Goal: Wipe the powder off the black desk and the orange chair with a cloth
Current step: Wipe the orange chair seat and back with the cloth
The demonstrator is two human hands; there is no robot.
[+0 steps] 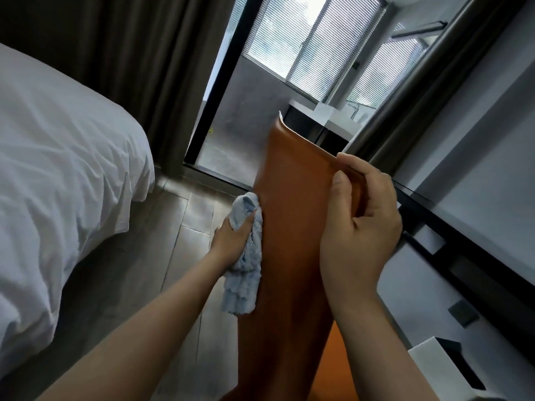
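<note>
Head view, tilted hard, so the room leans to one side. Your left hand is closed around a pale blue cloth, bunched at the top above your fingers and hanging loose below your palm. You press that cloth against the left edge of the orange chair back, roughly midway along the part of the edge that shows. Your right hand grips the opposite, right edge of the same chair back near its top: the thumb lies on the face toward you and the fingers curl round the rim, so the hand is clamped on the chair. The chair back runs up the middle of the picture, its upper corner curling slightly. No powder can be made out on the orange surface from here.

The black desk lies along the right side, its near edge just beyond your right hand; whether the chair touches it cannot be told. A white bed fills the left, well apart from the chair, with grey floor between them. Dark curtains and a window with blinds stand beyond the chair.
</note>
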